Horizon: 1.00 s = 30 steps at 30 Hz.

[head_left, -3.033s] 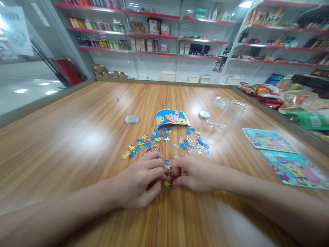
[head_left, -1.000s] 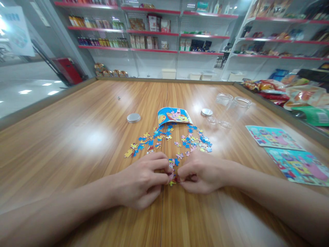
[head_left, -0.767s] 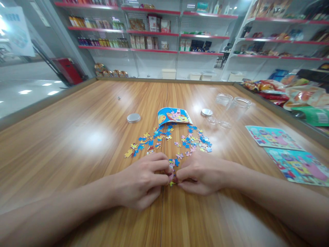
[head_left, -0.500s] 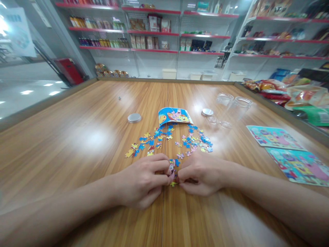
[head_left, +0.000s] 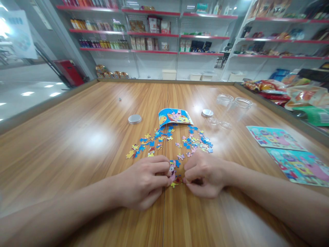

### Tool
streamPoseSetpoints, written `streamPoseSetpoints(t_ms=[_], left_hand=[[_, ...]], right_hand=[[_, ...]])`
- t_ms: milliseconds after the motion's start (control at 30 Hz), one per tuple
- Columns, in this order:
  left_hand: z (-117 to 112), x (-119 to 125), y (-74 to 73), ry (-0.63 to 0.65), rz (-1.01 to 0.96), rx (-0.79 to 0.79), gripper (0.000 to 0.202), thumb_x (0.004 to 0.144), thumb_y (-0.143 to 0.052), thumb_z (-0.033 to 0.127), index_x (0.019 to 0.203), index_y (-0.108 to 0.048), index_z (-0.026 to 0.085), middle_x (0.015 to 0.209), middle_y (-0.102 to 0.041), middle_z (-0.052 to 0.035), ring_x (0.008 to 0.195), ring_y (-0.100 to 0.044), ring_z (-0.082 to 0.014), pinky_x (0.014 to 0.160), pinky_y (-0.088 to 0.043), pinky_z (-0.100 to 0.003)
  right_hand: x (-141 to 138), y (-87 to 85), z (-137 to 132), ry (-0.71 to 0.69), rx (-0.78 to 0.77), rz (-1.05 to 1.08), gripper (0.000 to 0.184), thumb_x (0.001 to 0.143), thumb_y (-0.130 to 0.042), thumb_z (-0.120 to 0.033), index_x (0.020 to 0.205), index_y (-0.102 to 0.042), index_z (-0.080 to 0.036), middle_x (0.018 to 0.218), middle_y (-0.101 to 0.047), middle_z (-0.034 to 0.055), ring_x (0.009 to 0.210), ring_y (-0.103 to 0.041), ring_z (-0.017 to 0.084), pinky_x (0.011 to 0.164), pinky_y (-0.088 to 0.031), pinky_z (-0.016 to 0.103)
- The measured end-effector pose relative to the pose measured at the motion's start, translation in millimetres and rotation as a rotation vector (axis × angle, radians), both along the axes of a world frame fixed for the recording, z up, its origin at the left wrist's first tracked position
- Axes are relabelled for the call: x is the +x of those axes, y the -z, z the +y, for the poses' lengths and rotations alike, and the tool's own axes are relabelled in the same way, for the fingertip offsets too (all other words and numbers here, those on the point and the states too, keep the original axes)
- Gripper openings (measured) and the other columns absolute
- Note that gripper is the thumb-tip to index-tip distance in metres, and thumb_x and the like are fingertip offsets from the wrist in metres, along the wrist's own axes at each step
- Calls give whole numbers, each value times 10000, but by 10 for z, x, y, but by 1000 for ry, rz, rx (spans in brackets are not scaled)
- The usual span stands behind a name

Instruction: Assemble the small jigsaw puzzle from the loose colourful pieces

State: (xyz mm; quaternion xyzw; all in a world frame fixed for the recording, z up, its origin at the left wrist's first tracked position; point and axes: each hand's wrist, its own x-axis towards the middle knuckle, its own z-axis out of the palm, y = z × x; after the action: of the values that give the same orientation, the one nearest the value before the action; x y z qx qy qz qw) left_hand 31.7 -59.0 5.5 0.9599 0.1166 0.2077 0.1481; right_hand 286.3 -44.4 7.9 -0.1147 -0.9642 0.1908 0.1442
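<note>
A small joined patch of jigsaw puzzle (head_left: 173,170), with a pink cartoon face, blue at its top and yellow at its bottom, lies between my hands. My left hand (head_left: 144,180) is closed, its fingertips pressed to the patch's left edge and covering part of it. Just to the right, my right hand (head_left: 204,175) is curled in a pinch close to the patch's lower right edge. Whatever its fingertips hold, if anything, is hidden. Beyond both hands, loose puzzle pieces (head_left: 191,140) spread in two groups below a curved picture card (head_left: 175,116).
Farther back are a silver lid (head_left: 134,119), a second lid (head_left: 207,113) and clear jars (head_left: 240,108). Two picture sheets (head_left: 276,138) lie at right. Packaged goods (head_left: 305,97) line the right side beyond the table's raised edge (head_left: 167,81).
My right hand has shifted slightly right, away from the joined patch, uncovering more of its lower right edge. My left hand stays at the patch.
</note>
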Motion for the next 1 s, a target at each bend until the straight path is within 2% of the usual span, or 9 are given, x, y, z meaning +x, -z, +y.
streamPoseSetpoints(t_ms=[100, 167, 233, 433, 533, 733, 1000], left_hand=[[5, 0, -10, 16, 6, -7, 207, 794, -521, 34, 923, -622, 161, 904, -624, -93, 944, -608, -242, 842, -553, -393], [8, 1, -21, 32, 15, -11, 222, 788, -518, 27, 935, -621, 157, 921, -628, -98, 947, -609, -245, 841, -553, -397], [9, 5, -31, 41, 18, -13, 229, 781, -517, 22, 936, -619, 156, 927, -631, -99, 952, -612, -247, 846, -554, -402], [6, 13, -47, 36, -24, 0, 200, 797, -526, 30, 904, -619, 172, 881, -630, -89, 941, -627, -237, 846, -573, -380], [7, 14, -48, 41, -42, 10, 196, 804, -525, 39, 903, -624, 176, 876, -629, -91, 936, -627, -236, 850, -579, -381], [2, 14, -55, 42, 10, -13, 238, 774, -525, 10, 933, -624, 157, 921, -635, -101, 976, -602, -255, 891, -546, -423], [-3, 1, -57, 10, 61, -13, 192, 787, -529, 33, 900, -626, 155, 927, -624, -97, 957, -572, -254, 846, -527, -420]], right_hand=[[-2, 37, 6, 121, 94, 59, 260, 789, -536, -144, 558, -438, -215, 549, -505, -34, 509, -422, 104, 510, -255, 295], [-5, 59, 16, 225, 152, 92, 271, 831, -523, -162, 573, -453, -209, 544, -497, -36, 497, -395, 102, 511, -231, 302], [-11, 72, 28, 272, 160, 78, 247, 837, -523, -162, 597, -481, -203, 555, -507, -38, 507, -401, 99, 518, -230, 295], [-31, 59, 41, 334, 88, -30, 152, 874, -531, -198, 741, -604, -194, 610, -589, -21, 549, -485, 105, 546, -274, 261], [-39, 50, 33, 355, 96, -33, 139, 881, -535, -212, 771, -617, -192, 608, -598, -17, 544, -492, 109, 543, -273, 259], [-47, 41, 33, 357, 124, -50, 151, 859, -528, -211, 732, -607, -189, 606, -610, -17, 534, -495, 103, 533, -259, 257], [-75, 14, 26, 402, 153, -94, 210, 941, -486, -263, 913, -684, -200, 688, -695, 13, 593, -583, 131, 567, -292, 264]])
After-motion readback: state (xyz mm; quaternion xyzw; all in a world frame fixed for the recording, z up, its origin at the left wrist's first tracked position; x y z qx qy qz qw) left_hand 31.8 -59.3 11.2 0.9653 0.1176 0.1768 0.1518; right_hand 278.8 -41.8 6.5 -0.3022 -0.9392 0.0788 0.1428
